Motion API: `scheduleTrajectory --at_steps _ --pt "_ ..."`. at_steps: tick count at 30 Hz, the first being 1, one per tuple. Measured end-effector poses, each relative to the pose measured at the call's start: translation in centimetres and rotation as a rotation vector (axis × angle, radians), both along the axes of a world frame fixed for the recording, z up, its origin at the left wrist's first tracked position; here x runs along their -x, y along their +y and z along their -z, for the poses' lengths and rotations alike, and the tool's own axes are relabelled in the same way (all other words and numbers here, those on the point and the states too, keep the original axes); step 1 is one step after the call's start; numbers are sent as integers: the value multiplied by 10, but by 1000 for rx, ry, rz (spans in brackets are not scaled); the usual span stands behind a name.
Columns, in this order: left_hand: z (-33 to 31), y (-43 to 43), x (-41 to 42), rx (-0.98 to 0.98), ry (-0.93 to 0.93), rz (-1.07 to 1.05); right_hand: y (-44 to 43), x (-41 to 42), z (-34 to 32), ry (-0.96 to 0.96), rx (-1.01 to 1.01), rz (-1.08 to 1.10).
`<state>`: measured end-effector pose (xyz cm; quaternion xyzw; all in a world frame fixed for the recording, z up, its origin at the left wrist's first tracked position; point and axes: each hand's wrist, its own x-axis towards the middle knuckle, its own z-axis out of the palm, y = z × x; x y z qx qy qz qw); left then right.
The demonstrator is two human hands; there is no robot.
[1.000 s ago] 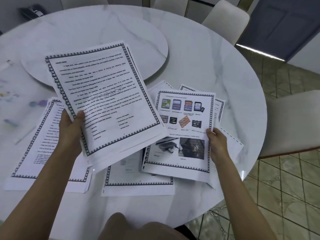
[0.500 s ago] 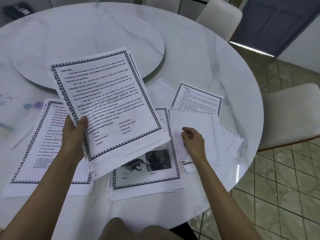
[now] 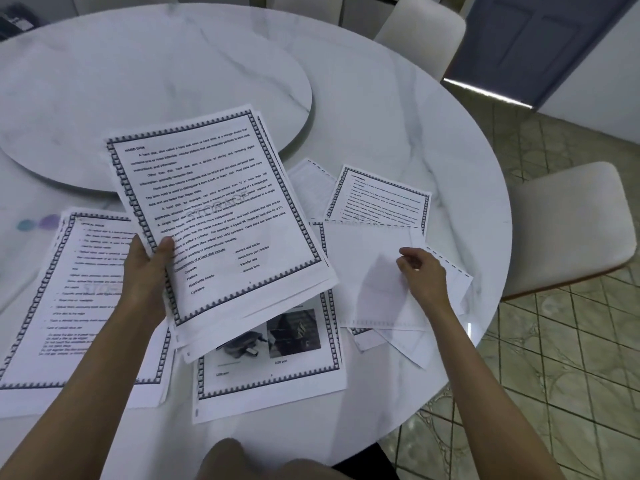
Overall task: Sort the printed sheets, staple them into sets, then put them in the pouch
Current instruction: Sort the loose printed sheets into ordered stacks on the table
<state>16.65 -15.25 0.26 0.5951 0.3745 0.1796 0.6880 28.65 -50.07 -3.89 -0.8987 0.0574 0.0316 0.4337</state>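
Our left hand (image 3: 145, 268) grips a thick stack of printed sheets (image 3: 214, 209), thumb pressed flat on top, fingers hidden beneath. The smooth white pages carry black text inside a dark notched border and tilt up off the round, glossy white marble table (image 3: 398, 133). Our right hand (image 3: 424, 275) curls its fingertips to pinch a face-down sheet (image 3: 367, 271), plain white with a dashed edge. Below the left fingers lies a bordered photo page (image 3: 277, 368); left of them, another bordered text pile (image 3: 69, 306). Beyond the right fingers sits one more text page (image 3: 377, 199).
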Motion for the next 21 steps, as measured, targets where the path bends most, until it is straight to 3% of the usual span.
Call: scheduleTrajectory --at_steps 16,21 --pt "7 -49 -13 -21 25 -171 17 -91 11 -14 551 -602" --pt "8 -64 -15 -39 30 -218 15 -106 11 -32 586 -665"
